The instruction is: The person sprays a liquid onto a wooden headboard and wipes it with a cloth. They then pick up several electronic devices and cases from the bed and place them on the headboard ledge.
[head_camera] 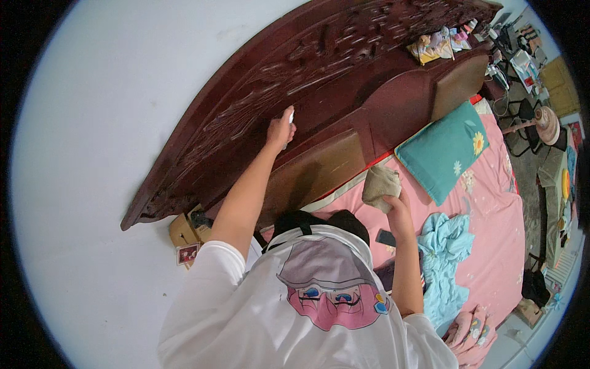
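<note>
My left hand (281,131) is closed around a small object with a white end (291,117), most of it hidden by the fingers. It is in front of the carved dark wooden headboard (322,87). Over the bed, my right hand (399,207) grips a folded grey-beige cloth (381,185) by its lower right part. Whether the left hand touches the headboard cannot be told. The headboard's lower part has brown padded panels (318,170).
On the pink bed sheet (495,235) lie a green pillow (445,152), a light blue garment (442,258) and a dark phone-like object (385,238). Figurines (438,44) stand on the headboard's ledge. Cardboard boxes (183,230) are beside the bed; a cluttered desk (525,67) is beyond.
</note>
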Demonstrator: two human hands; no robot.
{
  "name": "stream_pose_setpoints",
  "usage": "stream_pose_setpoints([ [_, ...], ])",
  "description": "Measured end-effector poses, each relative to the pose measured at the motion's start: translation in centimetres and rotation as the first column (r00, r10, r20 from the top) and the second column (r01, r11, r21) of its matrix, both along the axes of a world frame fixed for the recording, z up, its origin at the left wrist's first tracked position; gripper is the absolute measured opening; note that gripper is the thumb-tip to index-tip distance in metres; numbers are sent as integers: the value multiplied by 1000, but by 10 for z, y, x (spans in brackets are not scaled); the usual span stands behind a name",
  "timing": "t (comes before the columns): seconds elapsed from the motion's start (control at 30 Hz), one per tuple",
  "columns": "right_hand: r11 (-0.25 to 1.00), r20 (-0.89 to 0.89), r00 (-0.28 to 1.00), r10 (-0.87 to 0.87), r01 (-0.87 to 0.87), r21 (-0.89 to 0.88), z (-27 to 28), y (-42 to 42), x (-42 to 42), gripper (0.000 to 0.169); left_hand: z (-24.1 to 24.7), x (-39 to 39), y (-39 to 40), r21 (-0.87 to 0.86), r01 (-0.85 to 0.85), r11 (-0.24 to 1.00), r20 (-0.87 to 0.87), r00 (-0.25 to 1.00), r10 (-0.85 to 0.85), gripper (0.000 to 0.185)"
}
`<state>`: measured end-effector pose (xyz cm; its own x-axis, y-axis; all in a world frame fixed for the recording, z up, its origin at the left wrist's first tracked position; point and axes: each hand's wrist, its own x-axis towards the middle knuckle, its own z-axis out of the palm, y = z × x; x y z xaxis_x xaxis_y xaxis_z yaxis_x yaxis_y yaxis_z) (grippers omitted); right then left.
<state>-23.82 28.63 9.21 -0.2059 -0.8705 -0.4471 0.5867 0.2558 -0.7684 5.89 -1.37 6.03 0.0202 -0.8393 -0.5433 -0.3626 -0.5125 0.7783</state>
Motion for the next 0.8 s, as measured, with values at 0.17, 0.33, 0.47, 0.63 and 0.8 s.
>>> stream_pose_setpoints([
  [0.17,1000,9,1000,19,-19,4,-5,2,-14,67,9,60,41,-19,-94,995,-73,993,93,70],
  [0.33,993,-9,995,101,-102,-58,0,-21,-15,66,4,123,83,-37,-181,983,-40,983,179,69],
  [0.47,986,-58,985,166,-167,-25,4,-41,-12,66,6,164,118,-55,-269,962,-24,963,268,68],
  [0.63,974,-57,974,220,-223,-38,10,-57,3,65,-10,235,155,-55,-421,906,20,906,422,66],
  [0.8,964,-82,961,263,-265,-17,14,-63,11,64,-15,310,196,-24,-599,801,-60,800,597,65],
])
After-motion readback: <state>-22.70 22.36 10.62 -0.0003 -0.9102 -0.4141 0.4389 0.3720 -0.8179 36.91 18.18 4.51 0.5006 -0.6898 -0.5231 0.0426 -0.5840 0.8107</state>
